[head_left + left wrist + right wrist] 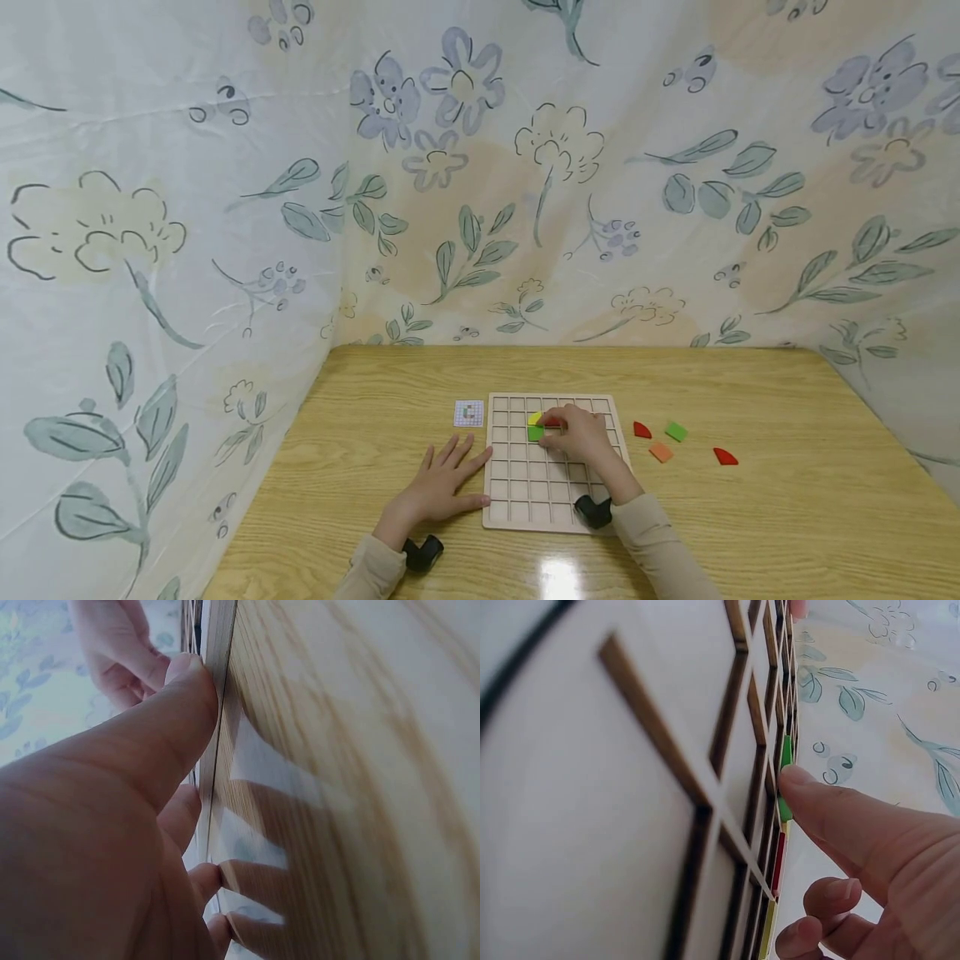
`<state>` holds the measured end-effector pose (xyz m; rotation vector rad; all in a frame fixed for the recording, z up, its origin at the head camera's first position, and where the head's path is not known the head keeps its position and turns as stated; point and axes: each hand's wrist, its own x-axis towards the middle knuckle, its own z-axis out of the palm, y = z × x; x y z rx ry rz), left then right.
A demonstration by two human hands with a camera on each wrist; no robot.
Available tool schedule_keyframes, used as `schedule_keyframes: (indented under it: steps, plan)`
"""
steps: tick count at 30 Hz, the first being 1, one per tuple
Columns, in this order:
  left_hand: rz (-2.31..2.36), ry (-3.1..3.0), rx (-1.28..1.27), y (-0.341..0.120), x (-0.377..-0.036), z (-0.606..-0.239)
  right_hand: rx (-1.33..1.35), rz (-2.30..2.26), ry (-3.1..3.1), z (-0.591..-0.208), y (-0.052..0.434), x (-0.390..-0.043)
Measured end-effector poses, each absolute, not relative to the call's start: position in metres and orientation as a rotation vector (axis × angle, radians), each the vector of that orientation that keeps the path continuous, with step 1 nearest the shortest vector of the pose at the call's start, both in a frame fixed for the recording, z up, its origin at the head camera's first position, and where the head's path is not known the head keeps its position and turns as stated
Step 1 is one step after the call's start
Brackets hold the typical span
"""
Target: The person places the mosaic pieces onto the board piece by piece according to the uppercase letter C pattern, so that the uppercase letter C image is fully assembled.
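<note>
A pale wooden grid board (551, 500) lies on the table. In its upper cells sit a yellow piece (534, 417), a green piece (535, 433) and a red piece (552, 422). My right hand (579, 440) hovers over them. In the right wrist view its thumb (832, 810) presses on the green piece (786, 754), above the red piece (780, 859), and the other fingers are curled. My left hand (444, 482) lies flat with spread fingers beside the board's left edge. Its thumb (150, 727) touches the board's rim (217, 645).
A small pattern card (468, 413) lies left of the board. Right of it are loose pieces: a red one (642, 430), a green square (676, 431), an orange square (661, 452) and another red one (725, 457). Flowered cloth walls enclose the wooden table (787, 517).
</note>
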<state>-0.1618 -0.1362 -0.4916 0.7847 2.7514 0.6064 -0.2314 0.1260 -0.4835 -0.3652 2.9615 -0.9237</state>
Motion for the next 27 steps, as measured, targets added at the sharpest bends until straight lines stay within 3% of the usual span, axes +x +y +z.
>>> schedule_keyframes:
  steps: [27]
  plan:
    - [0.606,2.738,0.766,-0.136,-0.159,-0.485,-0.399,-1.069,2.924,-0.477,0.153,-0.224]
